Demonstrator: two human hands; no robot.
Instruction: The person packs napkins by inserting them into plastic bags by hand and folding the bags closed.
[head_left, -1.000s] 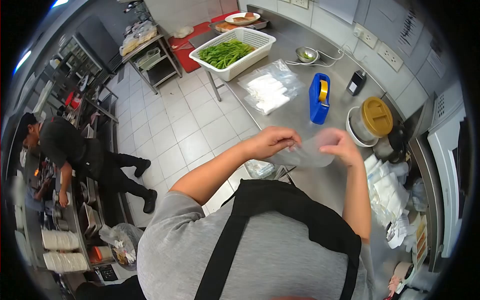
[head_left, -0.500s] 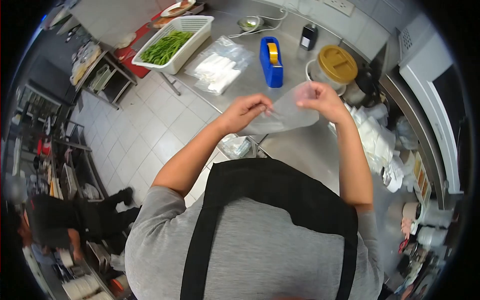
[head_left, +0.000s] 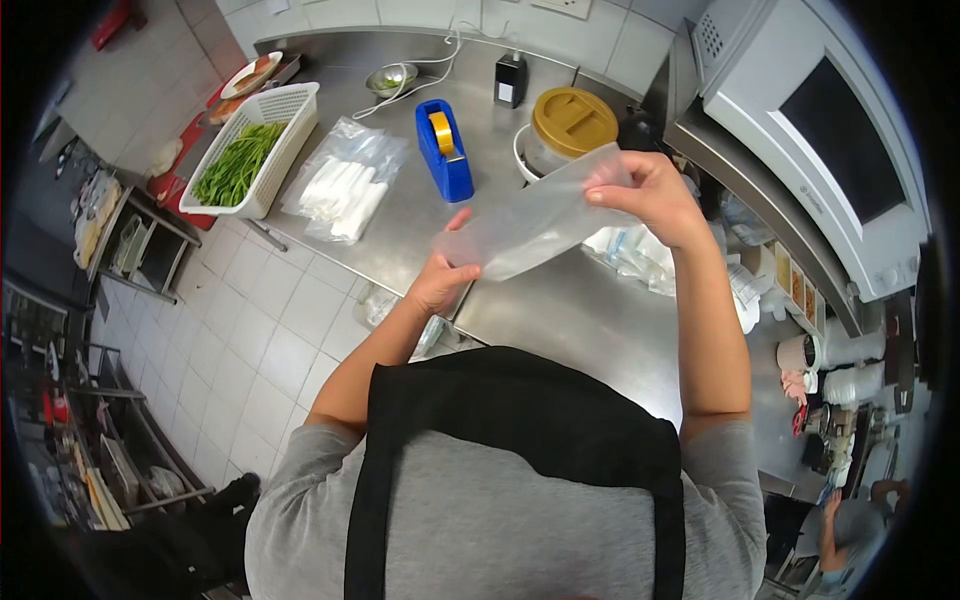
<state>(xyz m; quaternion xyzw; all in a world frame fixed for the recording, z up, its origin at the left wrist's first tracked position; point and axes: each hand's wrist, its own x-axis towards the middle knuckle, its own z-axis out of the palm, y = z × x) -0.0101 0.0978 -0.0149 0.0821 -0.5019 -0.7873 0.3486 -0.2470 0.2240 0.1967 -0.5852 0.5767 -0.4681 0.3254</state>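
A clear, empty-looking plastic bag (head_left: 540,225) is stretched at a slant between my hands, above the steel counter. My right hand (head_left: 655,200) pinches its upper right end between thumb and fingers. At the lower left end, my left hand (head_left: 440,280) grips the bag, with the thumb in front and some fingers hidden behind the plastic. Beyond the bag stands a blue tape dispenser (head_left: 445,165) with a yellow roll. To its left lies a clear bag of white, rolled-up pieces (head_left: 342,190), touched by neither hand.
A white basket of green vegetables (head_left: 285,120) sits at the counter's left end. Behind are a metal bowl (head_left: 390,80), a dark bottle (head_left: 510,80) and a gold-lidded tub (head_left: 574,120). A microwave (head_left: 810,130) stands at right. Other people (head_left: 850,525) are at the edges.
The view has swung to the right. My left hand has moved from a pinch near the bag's middle to its lower left end, and the bag is now stretched out longer.
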